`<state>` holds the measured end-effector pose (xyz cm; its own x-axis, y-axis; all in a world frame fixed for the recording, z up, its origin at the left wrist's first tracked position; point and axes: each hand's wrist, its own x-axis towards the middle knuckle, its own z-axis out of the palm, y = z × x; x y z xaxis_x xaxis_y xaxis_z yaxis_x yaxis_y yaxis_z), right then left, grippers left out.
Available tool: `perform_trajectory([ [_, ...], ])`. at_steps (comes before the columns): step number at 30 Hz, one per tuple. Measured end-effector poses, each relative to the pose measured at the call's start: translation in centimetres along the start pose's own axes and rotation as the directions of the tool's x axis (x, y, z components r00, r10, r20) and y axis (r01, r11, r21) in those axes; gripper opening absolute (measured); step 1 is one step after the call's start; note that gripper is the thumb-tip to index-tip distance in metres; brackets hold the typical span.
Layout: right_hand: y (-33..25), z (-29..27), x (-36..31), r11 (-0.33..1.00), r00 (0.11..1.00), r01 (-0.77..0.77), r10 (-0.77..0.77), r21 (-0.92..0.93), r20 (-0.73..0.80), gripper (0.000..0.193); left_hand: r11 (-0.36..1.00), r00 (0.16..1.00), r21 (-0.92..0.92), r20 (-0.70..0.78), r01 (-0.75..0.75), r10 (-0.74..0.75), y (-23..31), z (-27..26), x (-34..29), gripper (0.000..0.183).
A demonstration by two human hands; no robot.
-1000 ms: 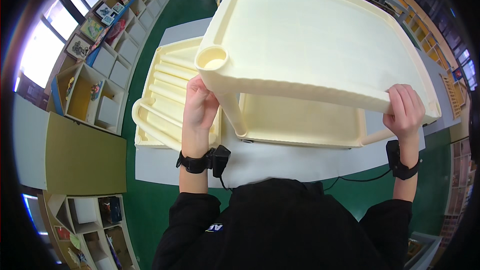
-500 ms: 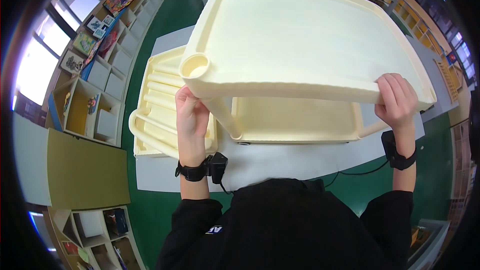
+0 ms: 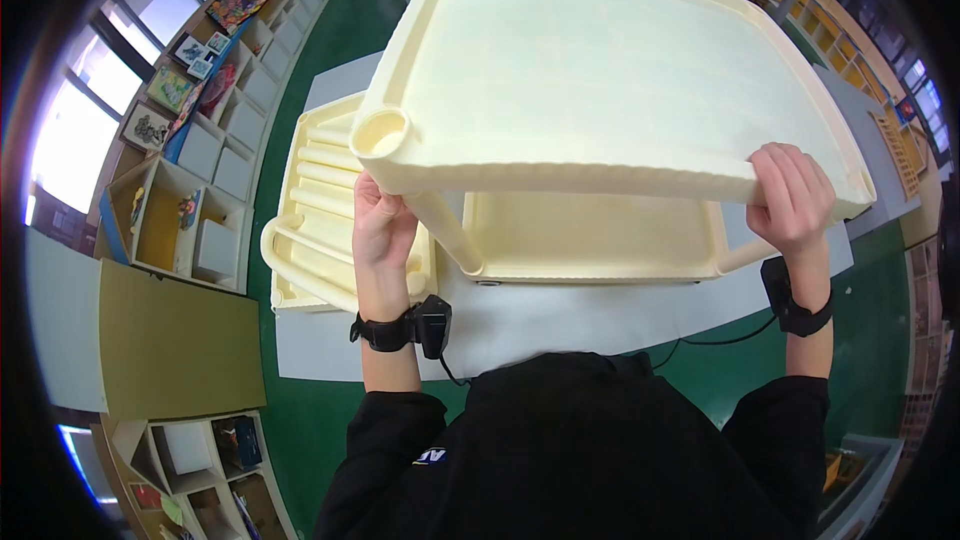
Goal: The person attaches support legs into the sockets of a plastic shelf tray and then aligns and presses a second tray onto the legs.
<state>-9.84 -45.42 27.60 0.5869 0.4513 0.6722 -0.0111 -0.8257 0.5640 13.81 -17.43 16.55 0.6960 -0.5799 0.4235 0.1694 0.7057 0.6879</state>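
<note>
A large cream plastic shelf tray (image 3: 610, 70) with a raised rim sits high in front of me, above a lower cream tray (image 3: 590, 235) on the white table. A cream post (image 3: 447, 232) joins the two at the near left corner, just below a round socket (image 3: 382, 133). My left hand (image 3: 384, 225) is closed at that corner, its fingertips partly hidden under the upper tray. At the near right, my right hand (image 3: 792, 195) grips the tray's front rim, fingers over the top. Another post (image 3: 745, 258) shows below it.
Left of the trays lies another cream tray (image 3: 318, 155) with loose tubes and a curved handle (image 3: 300, 265) on it. The white table (image 3: 560, 315) stands on a green floor. Cubby shelves (image 3: 215, 180) with pictures line the left; an olive cabinet (image 3: 180, 340) is near left.
The upper tray's near left corner has shifted slightly left and up. Both hands keep their places on it, moving very little.
</note>
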Motion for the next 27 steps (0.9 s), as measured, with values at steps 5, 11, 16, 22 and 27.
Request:
perform_trajectory([
  [5, -0.2, 0.1, 0.1, 1.0, 1.0, 0.013, -0.014, -0.009, -0.004, 0.023, 1.0, 0.999, -0.023, -0.031, -0.009, 0.009, -0.2, -0.6, -0.3, 0.04],
  [11, -0.4, -0.3, 0.1, 1.0, 1.0, 0.001, -0.001, -0.021, 0.012, 0.022, 0.999, 0.999, 0.026, -0.032, -0.024, 0.025, 0.1, -0.7, -1.4, 0.045],
  [16, 0.3, 0.3, -1.2, 0.998, 0.999, -0.022, 0.024, -0.052, 0.036, 0.011, 0.904, 0.98, 0.409, -0.089, -0.125, 0.176, -0.3, 2.1, -1.3, 0.074],
  [22, 1.0, -1.0, -3.5, 0.985, 0.993, -0.118, 0.117, -0.123, -0.014, 0.034, 0.69, 0.896, 0.716, -0.234, -0.104, 0.378, -1.5, 1.9, -1.0, 0.056],
  [27, 2.7, -3.0, -12.4, 0.747, 0.777, -0.627, 0.581, -0.221, -0.242, 0.061, 0.641, 0.902, 0.747, -0.14, -0.174, 0.408, -1.6, 3.0, -0.8, 0.052],
])
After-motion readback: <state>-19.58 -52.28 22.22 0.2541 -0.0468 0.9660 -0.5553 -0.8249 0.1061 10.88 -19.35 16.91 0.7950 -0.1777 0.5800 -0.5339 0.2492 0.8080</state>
